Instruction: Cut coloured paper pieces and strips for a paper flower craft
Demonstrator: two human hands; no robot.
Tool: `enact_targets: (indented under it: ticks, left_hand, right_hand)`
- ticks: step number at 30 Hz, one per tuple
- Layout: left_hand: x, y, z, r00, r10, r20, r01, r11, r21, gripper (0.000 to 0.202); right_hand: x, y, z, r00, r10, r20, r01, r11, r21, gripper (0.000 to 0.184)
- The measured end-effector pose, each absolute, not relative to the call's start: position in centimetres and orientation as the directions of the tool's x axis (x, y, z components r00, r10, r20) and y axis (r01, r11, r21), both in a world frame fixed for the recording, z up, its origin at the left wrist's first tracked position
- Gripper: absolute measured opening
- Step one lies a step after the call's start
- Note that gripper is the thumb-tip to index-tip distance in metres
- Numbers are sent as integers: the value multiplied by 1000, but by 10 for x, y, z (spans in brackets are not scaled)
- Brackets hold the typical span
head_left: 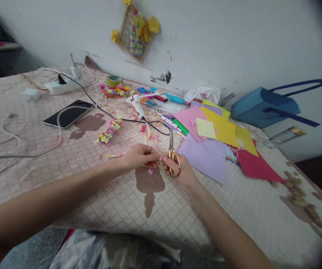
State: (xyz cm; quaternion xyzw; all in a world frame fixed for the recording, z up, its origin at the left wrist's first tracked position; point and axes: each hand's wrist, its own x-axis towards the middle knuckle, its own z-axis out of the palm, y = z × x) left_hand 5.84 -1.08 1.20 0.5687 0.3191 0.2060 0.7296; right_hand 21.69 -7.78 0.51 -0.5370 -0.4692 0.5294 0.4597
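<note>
My right hand [184, 171] is closed around the gold handles of a pair of scissors [171, 147], whose blades point up and away from me. Its thumb and finger also meet at a tiny pink piece of paper [160, 158]. From the other side, my left hand [140, 155] pinches that same piece, fingertips almost touching the right ones. Just below the hands a small pink paper scrap [150, 171] lies on the patterned tablecloth [116, 201]. Thin yellow and pink strips [113, 155] rest beside my left wrist.
A white glue gun [136, 106] with a black cord stands among paper scraps. Coloured sheets [205, 160] spread to the right, near a blue bag [264, 106]. At left are a tablet-like device [68, 114], white cables and a power strip [65, 84]. A paper-flower cluster [109, 130] lies nearer.
</note>
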Motion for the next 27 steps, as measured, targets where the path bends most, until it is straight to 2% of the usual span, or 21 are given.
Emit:
enact_targets:
  ticks: [5, 10, 17, 22, 27]
  left_hand:
    - [60, -10, 13, 660, 714, -235, 74, 249, 966, 14]
    - [61, -11, 9, 676, 699, -233, 86, 239, 967, 15]
    - [59, -10, 7, 690, 709, -141, 85, 114, 990, 20]
    - [60, -11, 10, 675, 718, -169, 70, 165, 984, 18]
    - [61, -13, 11, 687, 701, -192, 73, 196, 978, 18]
  right_hand:
    - [217, -78, 6, 18, 991, -129, -16, -129, -992, 32]
    - [218, -77, 3, 1, 989, -145, 20, -145, -989, 22]
    - [216, -77, 4, -16, 991, -132, 49, -131, -990, 22]
    - [216, -78, 6, 54, 990, -127, 8, -127, -992, 28]
    - [216, -77, 4, 21, 988, -151, 17, -151, -988, 24]
